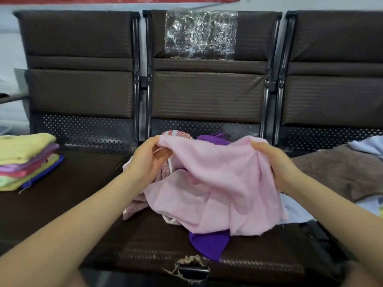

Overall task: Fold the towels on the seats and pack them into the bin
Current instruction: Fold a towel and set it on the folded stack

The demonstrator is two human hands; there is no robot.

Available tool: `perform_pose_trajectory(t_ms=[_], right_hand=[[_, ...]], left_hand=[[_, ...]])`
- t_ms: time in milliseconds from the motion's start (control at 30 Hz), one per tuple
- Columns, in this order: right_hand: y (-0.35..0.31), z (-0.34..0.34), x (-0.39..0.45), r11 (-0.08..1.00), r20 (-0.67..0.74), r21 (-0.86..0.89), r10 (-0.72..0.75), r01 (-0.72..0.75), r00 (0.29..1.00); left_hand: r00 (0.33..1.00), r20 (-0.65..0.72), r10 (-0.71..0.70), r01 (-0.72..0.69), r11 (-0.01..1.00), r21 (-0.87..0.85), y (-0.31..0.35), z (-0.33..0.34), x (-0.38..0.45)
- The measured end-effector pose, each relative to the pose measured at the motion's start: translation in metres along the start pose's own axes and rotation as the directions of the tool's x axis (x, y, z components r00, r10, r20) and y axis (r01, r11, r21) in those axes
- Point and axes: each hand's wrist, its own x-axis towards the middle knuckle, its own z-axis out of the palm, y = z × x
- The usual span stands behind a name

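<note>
Dark seats (pixel 62 204), left hand (pixel 148 160) and right hand (pixel 275 162) gripping pink towel (pixel 217 183), pile beneath seemingly mostly hidden

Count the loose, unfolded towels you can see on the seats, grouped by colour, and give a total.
Pink: 1
Purple: 1
Pink patterned: 1
Brown: 1
Pale blue: 1
Total: 5

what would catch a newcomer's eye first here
The pink towel, held up over the middle seat with the left hand and right hand gripping its top edge. Next, the bright folded stack on the left seat, and a purple towel poking out below the pink one.
</note>
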Motion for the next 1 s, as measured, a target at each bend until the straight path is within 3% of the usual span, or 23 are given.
perform_pose_trajectory(t_ms=[167,233,333,500,633,800,867,1000], right_hand=[[0.016,-0.007,-0.013,0.914,0.208,-0.378,0.238,-0.147,0.949],[0.024,-0.006,-0.014,0.828,0.259,-0.543,0.323,-0.140,0.910],[0.029,0.001,-0.013,0.740,0.237,-0.663,0.353,-0.115,0.905],[0.030,0.009,-0.005,0.759,0.152,-0.643,0.258,-0.103,0.954],[0.032,0.013,-0.002,0.749,0.091,-0.659,0.160,-0.061,0.983],[0.035,0.028,0.010,0.737,0.057,-0.675,0.012,0.029,0.998],[0.038,0.039,0.018,0.776,0.035,-0.630,-0.020,0.037,0.999],[0.046,0.052,0.024,0.893,0.035,-0.444,0.092,-0.067,0.995]], left_hand=[[0.993,-0.101,-0.055,0.059,0.998,0.030,0.001,-0.025,0.004],[0.987,-0.110,-0.118,0.134,0.978,0.159,-0.003,-0.034,0.002],[0.960,-0.168,-0.226,0.277,0.864,0.421,-0.017,-0.051,-0.001],[0.968,-0.121,-0.222,0.248,0.746,0.617,-0.020,-0.066,-0.006],[0.974,-0.108,-0.199,0.219,0.711,0.668,-0.021,-0.072,-0.009],[0.973,-0.230,0.028,0.161,0.630,0.759,-0.014,-0.075,-0.027],[0.976,-0.214,-0.027,0.189,0.585,0.788,-0.014,-0.069,-0.042],[0.953,-0.175,-0.249,0.283,0.515,0.809,-0.037,-0.049,-0.065]])
